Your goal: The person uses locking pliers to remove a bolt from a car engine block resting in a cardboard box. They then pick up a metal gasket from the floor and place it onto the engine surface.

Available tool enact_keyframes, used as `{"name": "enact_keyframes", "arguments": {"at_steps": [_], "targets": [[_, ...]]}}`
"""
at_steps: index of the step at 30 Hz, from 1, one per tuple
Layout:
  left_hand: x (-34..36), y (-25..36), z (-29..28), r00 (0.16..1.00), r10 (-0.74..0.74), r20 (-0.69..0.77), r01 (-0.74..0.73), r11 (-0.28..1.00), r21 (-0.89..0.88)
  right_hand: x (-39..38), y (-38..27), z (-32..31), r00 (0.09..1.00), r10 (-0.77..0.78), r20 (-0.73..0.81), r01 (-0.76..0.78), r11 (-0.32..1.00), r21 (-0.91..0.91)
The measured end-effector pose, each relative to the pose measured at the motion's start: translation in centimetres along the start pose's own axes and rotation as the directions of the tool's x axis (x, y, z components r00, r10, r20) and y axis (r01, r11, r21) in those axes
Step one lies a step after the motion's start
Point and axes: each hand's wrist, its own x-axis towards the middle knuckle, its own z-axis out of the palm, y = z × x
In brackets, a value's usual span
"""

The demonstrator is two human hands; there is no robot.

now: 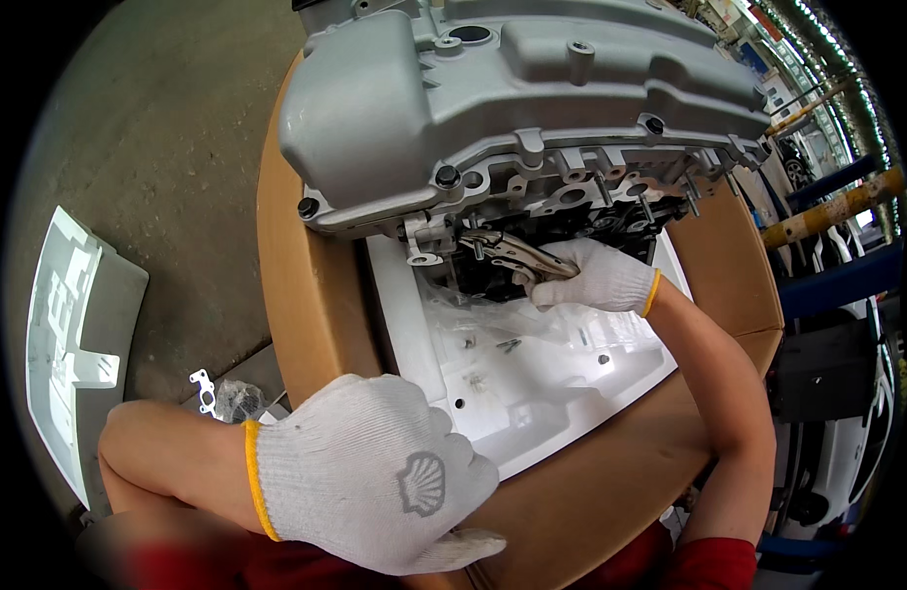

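**Slim metal part held in right hand under engine's near edge**

A slim metal part (517, 255) with holes along it is held by the right hand (599, 278), just below the near edge of a silver engine cover (572, 93). The part is pinched between thumb and curled fingers at its right end; the left end is pointed in toward the engine's side, where contact cannot be made out in the shadow. Studs (645, 206) are seen sticking out above the hand.

Below, a white moulded tray (532, 433) is set inside a brown carton (316, 324), with clear plastic film (503, 320) crumpled in it. The left hand (365, 477) is held palm down over the carton's near side, thumb set apart, fingers bent; their tips are hidden, so whether anything is gripped cannot be told. White gloves with yellow cuffs are worn on both hands.

At left, a white gasket (205, 392) is seen beside a crumpled clear wrapper (240, 401); farther out, a pale angular box (114, 324) is stood on the floor (178, 128). At right, a yellow pole (837, 208) is seen.
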Motion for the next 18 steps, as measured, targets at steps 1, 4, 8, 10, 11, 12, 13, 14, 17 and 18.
{"name": "enact_keyframes", "arguments": {"at_steps": [1, 4, 8, 10, 11, 12, 13, 14, 17, 18], "targets": [[0.0, 0.0, -0.1, 1.000, -0.020, 0.021, 0.020, 1.000, -0.016, 0.1, 0.3, 0.1, 0.998, 0.050, -0.023, -0.050, 0.999, -0.006], [-0.1, -0.2, 0.1, 0.999, 0.027, -0.026, -0.026, 0.999, 0.035, -1.0, -0.7, -1.1, 0.999, 0.021, 0.026, -0.017, 0.984, -0.175], [0.0, -0.4, 0.7, 0.982, 0.083, -0.169, -0.075, 0.996, 0.049, -3.9, -4.7, -2.9, 0.999, -0.036, -0.006, 0.031, 0.912, -0.409], [0.1, -0.3, 0.9, 0.945, 0.109, -0.308, -0.094, 0.993, 0.065, -4.6, -5.9, -3.0, 0.998, -0.007, -0.059, -0.018, 0.911, -0.411], [0.2, -0.3, 0.9, 0.932, 0.118, -0.343, -0.098, 0.992, 0.075, -4.7, -6.2, -3.0, 0.995, 0.022, -0.094, -0.062, 0.895, -0.441], [0.2, -0.3, 0.8, 0.918, 0.128, -0.376, -0.104, 0.991, 0.085, -4.5, -6.2, -3.1, 0.996, -0.004, -0.087, -0.041, 0.860, -0.508], [0.3, -0.3, 0.7, 0.902, 0.140, -0.409, -0.110, 0.989, 0.094, -4.1, -6.0, -2.9, 0.995, 0.025, -0.098, -0.070, 0.866, -0.495], [0.2, -0.2, 0.5, 0.947, 0.123, -0.296, -0.102, 0.991, 0.083, -3.5, -5.4, -2.8, 0.993, 0.062, -0.099, -0.103, 0.865, -0.491], [0.2, -0.3, -0.2, 0.994, 0.095, -0.058, -0.091, 0.994, 0.053, -1.9, -2.5, -1.5, 0.995, 0.067, -0.080, -0.085, 0.964, -0.252], [0.2, -0.3, -0.3, 0.994, 0.099, -0.052, -0.097, 0.994, 0.043, -1.0, -1.4, -0.7, 0.998, -0.003, -0.063, -0.008, 0.984, -0.178]]}}
